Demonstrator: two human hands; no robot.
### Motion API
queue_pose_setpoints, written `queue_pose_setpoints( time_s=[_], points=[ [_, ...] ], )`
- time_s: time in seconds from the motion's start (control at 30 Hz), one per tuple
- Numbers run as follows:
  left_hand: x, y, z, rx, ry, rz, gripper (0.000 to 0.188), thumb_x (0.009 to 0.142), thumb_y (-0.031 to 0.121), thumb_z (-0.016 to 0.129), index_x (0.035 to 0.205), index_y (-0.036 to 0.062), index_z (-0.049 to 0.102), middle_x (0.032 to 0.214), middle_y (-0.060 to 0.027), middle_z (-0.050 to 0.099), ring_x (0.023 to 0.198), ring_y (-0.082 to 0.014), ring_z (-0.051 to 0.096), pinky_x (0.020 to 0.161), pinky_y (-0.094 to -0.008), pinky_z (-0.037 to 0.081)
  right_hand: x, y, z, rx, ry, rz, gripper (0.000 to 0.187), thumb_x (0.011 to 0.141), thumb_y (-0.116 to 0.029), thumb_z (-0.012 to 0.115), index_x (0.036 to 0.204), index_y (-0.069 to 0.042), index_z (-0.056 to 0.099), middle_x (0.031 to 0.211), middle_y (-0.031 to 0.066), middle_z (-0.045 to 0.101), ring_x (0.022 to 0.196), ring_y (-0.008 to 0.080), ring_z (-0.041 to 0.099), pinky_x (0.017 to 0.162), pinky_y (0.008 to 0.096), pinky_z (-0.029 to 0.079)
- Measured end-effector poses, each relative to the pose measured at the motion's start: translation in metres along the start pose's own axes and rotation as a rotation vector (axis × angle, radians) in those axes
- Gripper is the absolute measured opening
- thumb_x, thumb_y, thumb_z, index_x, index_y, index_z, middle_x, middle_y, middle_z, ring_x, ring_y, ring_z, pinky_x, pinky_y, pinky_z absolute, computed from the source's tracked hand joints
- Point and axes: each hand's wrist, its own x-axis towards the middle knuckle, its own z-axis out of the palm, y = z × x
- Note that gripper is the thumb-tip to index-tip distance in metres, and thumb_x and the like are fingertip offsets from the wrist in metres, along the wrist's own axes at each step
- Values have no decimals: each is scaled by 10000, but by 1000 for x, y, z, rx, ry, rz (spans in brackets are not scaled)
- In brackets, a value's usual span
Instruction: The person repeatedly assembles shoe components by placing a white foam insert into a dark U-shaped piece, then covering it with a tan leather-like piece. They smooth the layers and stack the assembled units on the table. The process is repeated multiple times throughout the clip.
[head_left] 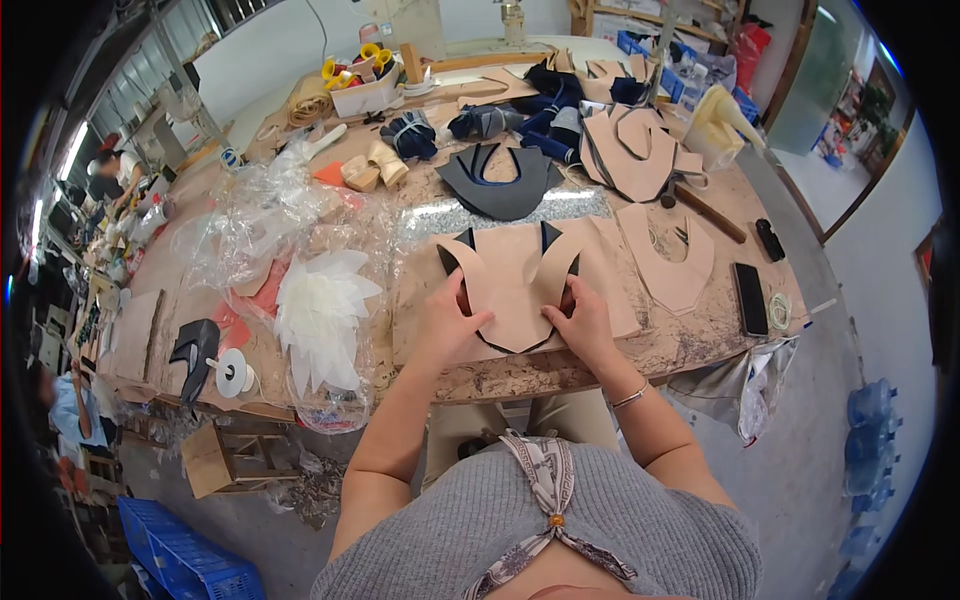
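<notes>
My left hand and my right hand grip the two sides of a shoe-upper piece, thumbs on top and fingers tucked under its edges. Its tan face is up, with two curved arms pointing away from me. A black layer shows along its rim and at the arm tips. Beneath it lies a flat tan sheet on the worktable. A dark U-shaped upper rests farther back on a speckled slab. To the right lies a tan U-shaped piece.
A hammer and a black phone lie at the right. Stacked tan cut pieces and dark bundles sit at the back. Clear plastic, white pointed sheets and a white spool occupy the left.
</notes>
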Motion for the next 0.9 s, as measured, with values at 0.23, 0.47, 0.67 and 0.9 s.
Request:
queue_pose_setpoints(
  time_s=[0.23, 0.47, 0.67, 0.9],
  points=[
    [79, -27, -35, -625, -114, -250, 722, 770, -8, 723, 1396, -51, 364, 1136, -138, 638, 967, -181, 635, 809, -283, 523, 1, 0, 0, -13, -9, -42, 515, 695, -76, 782, 1137, 28, 537, 715, 115, 584, 703, 281, 558, 649, 394, 461],
    [100, -44, -29, -359, -101, -251, 719, 773, -7, 711, 1413, -3, 385, 933, -65, 689, 718, -113, 638, 584, -257, 511, 0, -3, -1, -32, -7, -53, 511, 693, -75, 784, 1126, 22, 530, 721, 117, 581, 712, 290, 556, 654, 396, 459],
    [113, -56, -25, 25, -30, -247, 803, 597, 166, 840, 1323, 27, 527, 926, -105, 694, 688, -153, 662, 563, -301, 533, 1, -3, -2, -41, -24, -53, 490, 695, -78, 779, 1107, 16, 530, 731, 112, 581, 724, 289, 554, 661, 394, 460],
    [102, -14, -25, 310, 21, -163, 853, 612, 198, 840, 1364, 31, 472, 1118, -182, 639, 1023, -290, 619, 866, -392, 498, 1, -7, -4, -37, -7, -64, 449, 697, -78, 773, 1066, 9, 533, 729, 109, 574, 733, 291, 551, 666, 396, 457]
  ],
)
